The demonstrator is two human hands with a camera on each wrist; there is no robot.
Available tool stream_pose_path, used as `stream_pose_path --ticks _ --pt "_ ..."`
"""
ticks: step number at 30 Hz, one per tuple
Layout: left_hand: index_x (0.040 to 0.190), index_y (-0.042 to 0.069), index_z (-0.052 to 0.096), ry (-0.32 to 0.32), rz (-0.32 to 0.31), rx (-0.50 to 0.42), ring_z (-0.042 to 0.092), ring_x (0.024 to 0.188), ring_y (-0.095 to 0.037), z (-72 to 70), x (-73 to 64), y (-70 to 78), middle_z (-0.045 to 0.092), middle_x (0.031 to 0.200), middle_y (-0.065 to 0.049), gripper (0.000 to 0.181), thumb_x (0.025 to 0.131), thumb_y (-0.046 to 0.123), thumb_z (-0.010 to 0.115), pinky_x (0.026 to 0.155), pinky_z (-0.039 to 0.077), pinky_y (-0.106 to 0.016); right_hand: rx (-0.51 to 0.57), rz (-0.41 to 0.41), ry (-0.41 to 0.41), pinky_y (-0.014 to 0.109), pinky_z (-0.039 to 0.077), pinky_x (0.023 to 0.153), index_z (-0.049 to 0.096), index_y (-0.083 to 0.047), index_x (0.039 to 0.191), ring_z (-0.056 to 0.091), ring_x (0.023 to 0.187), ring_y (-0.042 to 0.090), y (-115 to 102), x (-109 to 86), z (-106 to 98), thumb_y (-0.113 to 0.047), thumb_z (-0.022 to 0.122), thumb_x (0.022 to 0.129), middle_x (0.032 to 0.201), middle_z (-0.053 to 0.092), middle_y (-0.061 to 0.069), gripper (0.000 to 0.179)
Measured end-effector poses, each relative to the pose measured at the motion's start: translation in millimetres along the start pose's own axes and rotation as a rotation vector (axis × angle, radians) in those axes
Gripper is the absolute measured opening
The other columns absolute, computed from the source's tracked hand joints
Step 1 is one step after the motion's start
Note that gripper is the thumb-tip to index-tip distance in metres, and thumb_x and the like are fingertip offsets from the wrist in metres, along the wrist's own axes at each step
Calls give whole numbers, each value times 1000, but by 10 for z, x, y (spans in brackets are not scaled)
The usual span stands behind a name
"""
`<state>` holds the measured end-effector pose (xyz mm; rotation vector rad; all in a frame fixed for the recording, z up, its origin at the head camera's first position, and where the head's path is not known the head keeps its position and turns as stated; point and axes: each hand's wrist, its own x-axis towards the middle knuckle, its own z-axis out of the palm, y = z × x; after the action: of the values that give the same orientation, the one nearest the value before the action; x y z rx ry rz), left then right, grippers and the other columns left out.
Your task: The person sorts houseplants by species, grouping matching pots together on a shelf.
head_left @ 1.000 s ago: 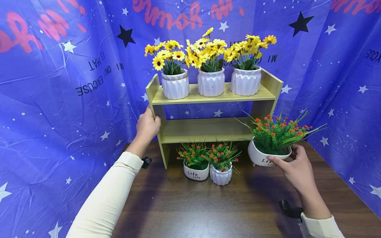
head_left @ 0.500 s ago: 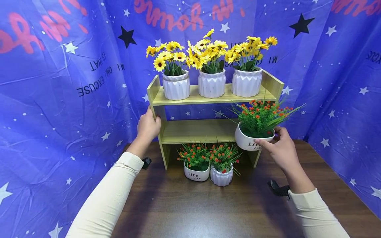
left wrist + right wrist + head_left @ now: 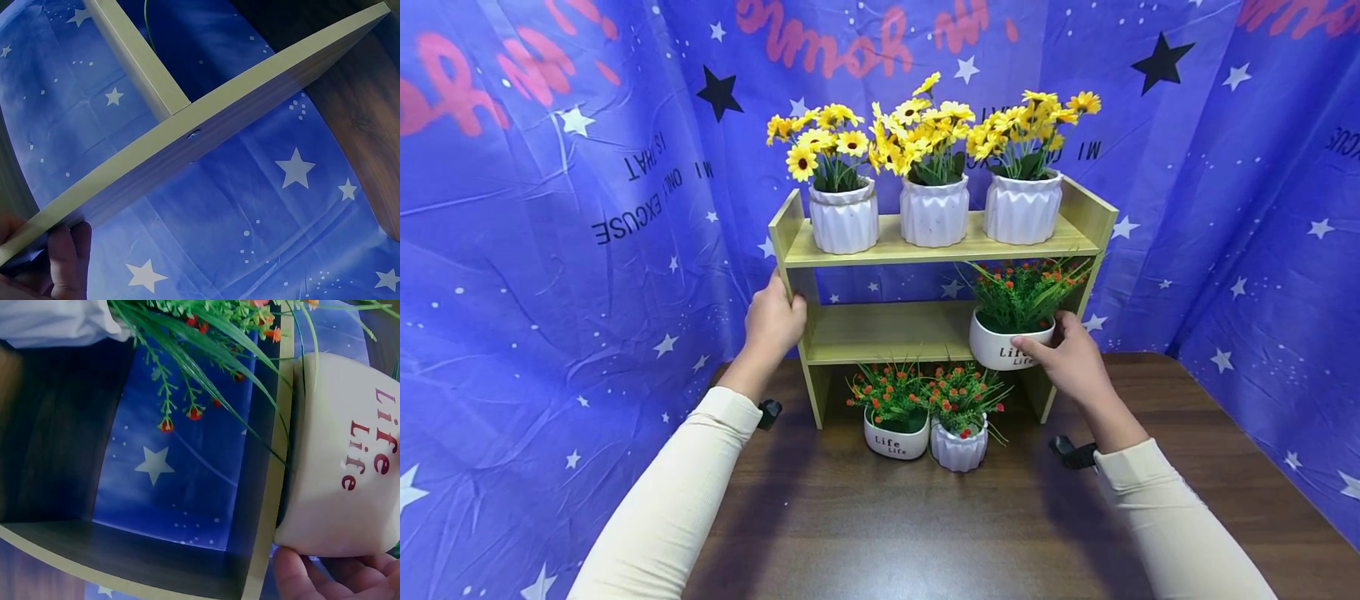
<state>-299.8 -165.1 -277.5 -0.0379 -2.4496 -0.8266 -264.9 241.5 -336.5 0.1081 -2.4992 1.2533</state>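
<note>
My right hand [image 3: 1075,358] grips the side of a white oval flower pot [image 3: 996,343] lettered "Life", planted with small red flowers and long grass blades. The pot overlaps the right end of the middle shelf; in the right wrist view the lettered pot [image 3: 350,456] is right at the shelf's front edge. My left hand [image 3: 775,323] holds the left side panel of the wooden shelf unit [image 3: 880,332], thumb on one face. In the left wrist view, fingers [image 3: 65,256] wrap the edge of that panel [image 3: 206,119].
Three ribbed white pots of yellow flowers [image 3: 934,212] line the top shelf. Below, a second "Life" pot [image 3: 895,440] and a ribbed white pot [image 3: 958,450], both red-flowered, stand on the wooden table [image 3: 910,533]. A blue star-printed curtain [image 3: 550,333] encloses the table.
My right hand has carried the "Life" pot left and inward, from outside the unit's right side to the middle shelf's right end. The left hand keeps its hold on the panel.
</note>
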Motion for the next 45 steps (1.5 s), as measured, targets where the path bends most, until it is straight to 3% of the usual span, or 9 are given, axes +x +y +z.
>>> stream_pose_path --ticks 7,13,22,29,33,35,40,45 --pt "127 5 52 17 -6 2 62 100 -51 -53 40 43 66 109 -28 34 95 18 54 77 46 -63 7 -10 -32 49 42 86 31 10 145 53 109 40 -76 228 32 -43 66 94 123 53 30 81" --pt "127 6 52 -8 -13 10 63 102 -49 -52 42 63 67 110 -26 33 96 19 52 77 46 -63 8 -25 -75 57 34 100 22 9 149 45 124 47 -87 343 61 -35 60 99 133 45 35 76" --pt "131 7 51 -3 -14 13 63 103 -49 -56 57 82 67 112 -26 37 97 19 52 79 46 -63 61 4 -80 56 30 106 13 5 153 39 132 47 -75 488 89 -33 59 100 139 42 36 80" --pt "130 9 51 -5 -19 14 63 101 -49 -40 37 67 67 110 -25 36 96 19 53 78 46 -62 115 3 -62 53 30 107 12 0 156 40 132 42 -9 496 132 -23 62 99 141 42 33 79" --pt "130 8 51 -10 -26 12 63 103 -48 -12 36 47 67 111 -25 36 96 19 54 79 46 -62 139 -24 -46 54 34 105 15 1 156 41 133 43 39 365 141 -23 60 99 144 41 33 77" --pt "131 7 51 -13 -29 13 63 103 -49 -1 35 38 67 112 -26 37 96 19 54 80 46 -62 157 -18 -5 53 38 103 23 4 153 44 132 42 53 227 142 -25 60 99 145 42 32 71" --pt "133 7 50 -16 -35 13 62 104 -49 15 16 25 66 112 -27 39 96 19 54 80 46 -62 173 10 169 28 43 93 52 5 133 58 116 25 143 -219 221 -23 61 99 132 58 22 46" --pt "132 7 50 -19 -47 15 63 104 -49 17 9 6 66 113 -27 37 96 18 54 80 47 -62 242 60 222 11 41 84 57 5 126 57 102 4 305 -560 370 -16 61 99 124 62 17 35"
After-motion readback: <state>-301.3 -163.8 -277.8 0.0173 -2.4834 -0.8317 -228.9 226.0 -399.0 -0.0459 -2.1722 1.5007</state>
